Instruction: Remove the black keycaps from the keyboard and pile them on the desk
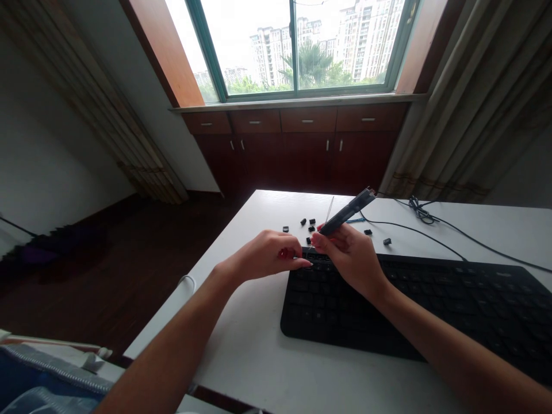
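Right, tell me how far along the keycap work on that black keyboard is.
Done: several loose black keycaps lie on the white table behind the keyboard. In hand: the right hand grips a dark tool, and the left hand rests its fingertips at the keyboard's top-left corner. Left: nearly all keys appear to sit in place.

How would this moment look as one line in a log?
left hand: on keyboard corner | right hand: holds tool | loose keycaps on table

Both forearms bare, reaching forward over the keyboard (414, 305)'s far left corner. Left hand (269, 256) palm down, fingers curled, fingertips touching that corner. Right hand (351, 256) just beside, fingers closed in a grip.
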The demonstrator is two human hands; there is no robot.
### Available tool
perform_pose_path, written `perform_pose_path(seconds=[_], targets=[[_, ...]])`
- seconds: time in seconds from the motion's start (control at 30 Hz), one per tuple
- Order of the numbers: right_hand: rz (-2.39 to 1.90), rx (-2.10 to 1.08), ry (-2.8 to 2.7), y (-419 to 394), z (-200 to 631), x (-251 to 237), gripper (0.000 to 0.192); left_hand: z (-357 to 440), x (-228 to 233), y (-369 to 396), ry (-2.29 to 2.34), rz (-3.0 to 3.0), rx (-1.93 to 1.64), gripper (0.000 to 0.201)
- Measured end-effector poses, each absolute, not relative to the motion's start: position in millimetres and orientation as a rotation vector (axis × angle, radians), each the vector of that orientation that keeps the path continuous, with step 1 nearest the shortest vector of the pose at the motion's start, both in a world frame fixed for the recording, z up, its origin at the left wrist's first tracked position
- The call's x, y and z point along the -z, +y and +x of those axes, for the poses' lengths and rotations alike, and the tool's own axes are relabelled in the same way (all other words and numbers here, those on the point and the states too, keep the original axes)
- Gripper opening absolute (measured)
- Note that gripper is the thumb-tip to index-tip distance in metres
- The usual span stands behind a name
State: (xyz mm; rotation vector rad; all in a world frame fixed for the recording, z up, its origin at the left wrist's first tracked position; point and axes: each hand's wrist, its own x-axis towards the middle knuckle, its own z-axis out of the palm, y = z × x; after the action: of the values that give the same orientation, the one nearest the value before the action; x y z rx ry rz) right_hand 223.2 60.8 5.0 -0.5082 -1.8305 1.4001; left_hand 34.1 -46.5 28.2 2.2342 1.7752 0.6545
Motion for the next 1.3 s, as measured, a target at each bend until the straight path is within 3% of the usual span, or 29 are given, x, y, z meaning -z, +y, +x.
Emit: perform_pose_path(seconds=[0.57, 0.8, 1.0, 1.3], targets=[[-0.503, -1.483, -1.749, 62.3, 221.0, -3.8, 0.031, 26.5, -15.5, -38.7, 1.784, 1.714, -1.297, 0.027], [-0.507, -1.477, -1.767, 62.2, 221.6, -6.1, 0.03, 23.0, -8.1, -34.5, 1.935, 1.621, -1.285, 0.034], [-0.513, -1.468, -1.77, 63.5, 221.6, -4.0, 0.03, 21.4, -0.9, -33.8, 2.053, 1.75, -1.117, 0.027], [-0.514, -1.468, -1.776, 63.3, 222.0, -3.0, 0.031, 20.2, 5.9, -32.5, 2.012, 1.762, -1.153, 0.016]])
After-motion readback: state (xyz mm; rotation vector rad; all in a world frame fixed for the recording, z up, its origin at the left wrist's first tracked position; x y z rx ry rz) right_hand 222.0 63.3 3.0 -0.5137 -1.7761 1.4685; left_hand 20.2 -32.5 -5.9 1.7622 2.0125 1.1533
